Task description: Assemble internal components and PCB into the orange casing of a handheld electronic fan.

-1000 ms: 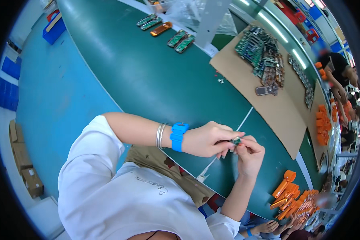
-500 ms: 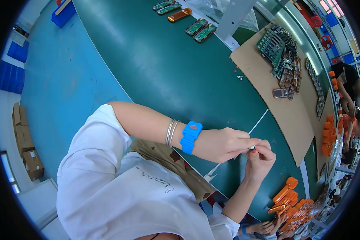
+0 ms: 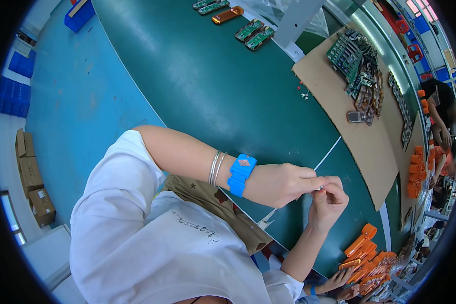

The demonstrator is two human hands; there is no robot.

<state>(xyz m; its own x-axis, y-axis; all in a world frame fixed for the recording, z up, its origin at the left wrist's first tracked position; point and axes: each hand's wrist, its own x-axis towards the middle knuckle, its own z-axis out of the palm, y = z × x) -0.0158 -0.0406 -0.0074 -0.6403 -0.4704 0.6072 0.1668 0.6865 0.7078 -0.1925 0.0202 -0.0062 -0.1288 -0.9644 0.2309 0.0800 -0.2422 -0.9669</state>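
Both hands meet above the green bench [image 3: 213, 86]. The left hand [image 3: 283, 183] and right hand [image 3: 329, 200] pinch, fingertips together, a tiny pale part [image 3: 320, 188], mostly hidden and too small to identify.

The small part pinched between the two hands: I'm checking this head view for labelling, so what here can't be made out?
- Small pale part: too tiny, nearly wholly covered by the fingertips of left hand and right hand; its kind is unclear.
- Green circuit boards on the brown cardboard sheet: too small for detail.
- Orange plastic casings: bent and cut off near the lower rim.
- Another person: cut off at the right rim.
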